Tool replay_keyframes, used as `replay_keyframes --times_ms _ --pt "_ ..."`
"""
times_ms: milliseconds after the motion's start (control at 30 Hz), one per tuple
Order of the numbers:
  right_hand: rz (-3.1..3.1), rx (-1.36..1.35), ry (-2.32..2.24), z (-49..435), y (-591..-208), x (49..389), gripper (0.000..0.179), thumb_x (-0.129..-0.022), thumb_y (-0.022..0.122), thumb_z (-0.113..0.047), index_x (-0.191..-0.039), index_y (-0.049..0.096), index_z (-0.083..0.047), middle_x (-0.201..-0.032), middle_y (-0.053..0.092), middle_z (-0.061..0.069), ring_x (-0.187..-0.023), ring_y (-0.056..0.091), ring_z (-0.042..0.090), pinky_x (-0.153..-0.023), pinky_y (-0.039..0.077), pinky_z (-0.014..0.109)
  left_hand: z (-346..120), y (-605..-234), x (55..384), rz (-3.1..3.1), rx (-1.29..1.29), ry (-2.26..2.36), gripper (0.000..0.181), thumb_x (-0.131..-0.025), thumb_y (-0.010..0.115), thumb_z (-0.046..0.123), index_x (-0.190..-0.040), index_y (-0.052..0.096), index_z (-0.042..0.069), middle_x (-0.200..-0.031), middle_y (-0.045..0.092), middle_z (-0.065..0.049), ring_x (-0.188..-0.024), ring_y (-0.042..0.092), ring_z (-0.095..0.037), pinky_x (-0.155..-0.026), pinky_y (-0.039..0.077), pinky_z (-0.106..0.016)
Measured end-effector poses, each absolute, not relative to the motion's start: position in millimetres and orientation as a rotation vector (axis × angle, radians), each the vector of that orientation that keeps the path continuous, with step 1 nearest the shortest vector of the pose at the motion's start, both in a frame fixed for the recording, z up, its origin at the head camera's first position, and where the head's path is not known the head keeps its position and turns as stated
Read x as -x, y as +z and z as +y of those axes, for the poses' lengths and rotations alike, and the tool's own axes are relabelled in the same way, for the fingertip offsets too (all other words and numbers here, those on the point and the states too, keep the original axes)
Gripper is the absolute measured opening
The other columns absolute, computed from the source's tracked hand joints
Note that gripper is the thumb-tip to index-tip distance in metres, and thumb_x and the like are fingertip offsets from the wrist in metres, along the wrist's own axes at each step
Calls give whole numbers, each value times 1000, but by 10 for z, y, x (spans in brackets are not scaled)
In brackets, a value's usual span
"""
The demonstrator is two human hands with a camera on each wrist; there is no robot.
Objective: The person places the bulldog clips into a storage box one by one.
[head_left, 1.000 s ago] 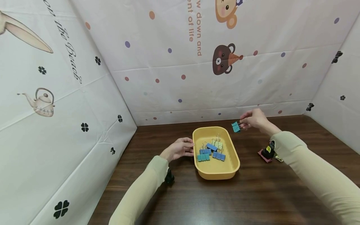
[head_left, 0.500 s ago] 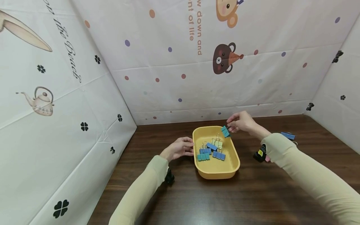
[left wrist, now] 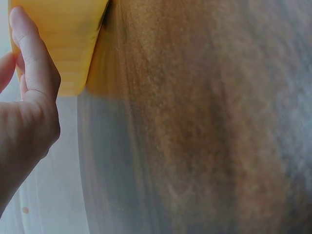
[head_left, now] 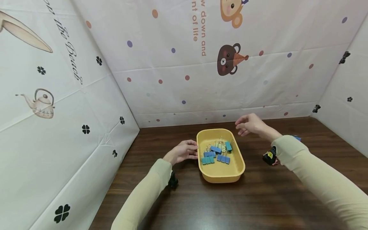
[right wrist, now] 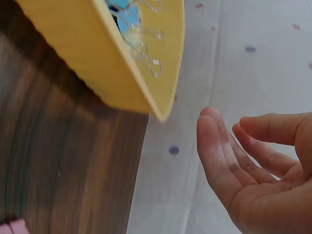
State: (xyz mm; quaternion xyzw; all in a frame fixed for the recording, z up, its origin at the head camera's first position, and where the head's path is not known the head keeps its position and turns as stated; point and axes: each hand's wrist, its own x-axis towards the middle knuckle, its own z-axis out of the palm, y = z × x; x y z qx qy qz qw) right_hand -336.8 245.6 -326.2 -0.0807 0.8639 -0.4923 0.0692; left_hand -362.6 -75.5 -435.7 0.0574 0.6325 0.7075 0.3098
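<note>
A yellow plastic tray stands on the table, with several blue, teal and pale green binder clips inside, their wire handles raised. A teal binder clip lies near the tray's right inner wall. My left hand rests beside the tray's left side, its fairly straight fingers touching the wall; in the left wrist view the fingers lie along the yellow plastic. To the upper right of the tray, my right hand hovers with relaxed, slightly bent fingers and nothing in it. The right wrist view shows its thumb and fingertips apart.
A blue binder clip lies on the table behind the right forearm, mostly hidden. Near the right wrist's black camera is a pink item, only partly visible. A printed white sheet forms walls behind and beside the dark wooden table.
The right hand carried a teal binder clip left to the tray and let it go inside. It has since drawn slightly back to the right. The left hand has stayed against the tray.
</note>
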Motion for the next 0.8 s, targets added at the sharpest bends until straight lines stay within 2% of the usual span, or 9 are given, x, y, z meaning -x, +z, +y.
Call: replay_keyframes --times_ms 100,233,600,800 --pt "2602 219 -1507 2617 -3229 3387 30 -97 52 -3 -119 50 17 -81 68 1 -65 68 14 -66 60 32 -756 -4352 3629 1671 -148 1872 8 -97 56 7 -103 51 8 -92 60 -10 -75 62 -19 -69 60 -33" --pt "2604 171 -1524 2872 -3230 3399 32 -98 50 -5 -121 47 18 -78 67 -5 -66 69 13 -66 60 32 -755 -4350 3632 1670 -151 1870 9 -97 54 6 -105 50 8 -93 60 -10 -75 62 -18 -69 59 -32" --pt "2681 22 -1407 3574 -3365 3369 43 -102 44 -15 -129 42 19 -83 68 -7 -69 69 10 -68 60 32 -753 -4351 3628 1674 -156 1867 8 -97 55 6 -103 51 8 -91 60 -8 -75 62 -18 -68 59 -32" --pt "2667 -131 -1526 3868 -3439 3334 40 -101 46 -17 -124 45 15 -74 67 -12 -67 68 6 -68 60 31 -767 -4356 3631 1666 -159 1867 9 -97 55 7 -104 50 8 -91 61 -9 -75 62 -18 -68 60 -32"
